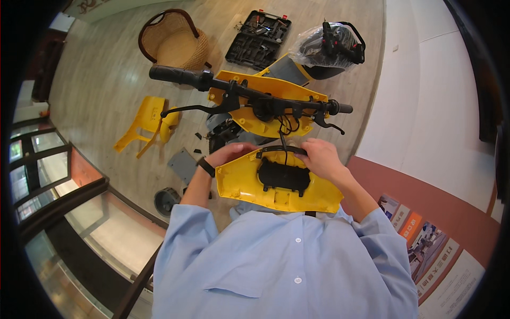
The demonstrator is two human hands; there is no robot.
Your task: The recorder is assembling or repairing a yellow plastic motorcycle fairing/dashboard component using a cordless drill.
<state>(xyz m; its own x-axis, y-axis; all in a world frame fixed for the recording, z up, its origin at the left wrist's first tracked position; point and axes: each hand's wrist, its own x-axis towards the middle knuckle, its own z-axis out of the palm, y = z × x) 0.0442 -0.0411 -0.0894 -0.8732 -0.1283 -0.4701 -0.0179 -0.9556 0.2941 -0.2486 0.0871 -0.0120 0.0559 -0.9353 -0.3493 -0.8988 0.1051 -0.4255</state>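
Note:
A yellow plastic scooter panel (pixel 240 181) is held close in front of my body, its inner side facing up. A black oblong unit (pixel 284 174) is fixed in its middle, and a black curved strip (pixel 276 149) runs along its far edge. My left hand (pixel 232 153) grips the far left edge, fingers partly hidden behind it. At the far right corner, my right hand (pixel 322 157) closes on the panel by the strip's end. A black cable (pixel 283 139) leads from the panel toward the handlebar (pixel 252 94), which stands beyond it with a second yellow panel (pixel 248 121) around its stem.
On the wooden floor lie a yellow bracket-shaped part (pixel 144 123), a grey plate (pixel 184 165) and a dark wheel-like part (pixel 167 201). Farther off are a wicker chair (pixel 178 45), an open black toolbox (pixel 258 40) and a plastic-wrapped seat (pixel 321 56). A glass case stands left, a wall right.

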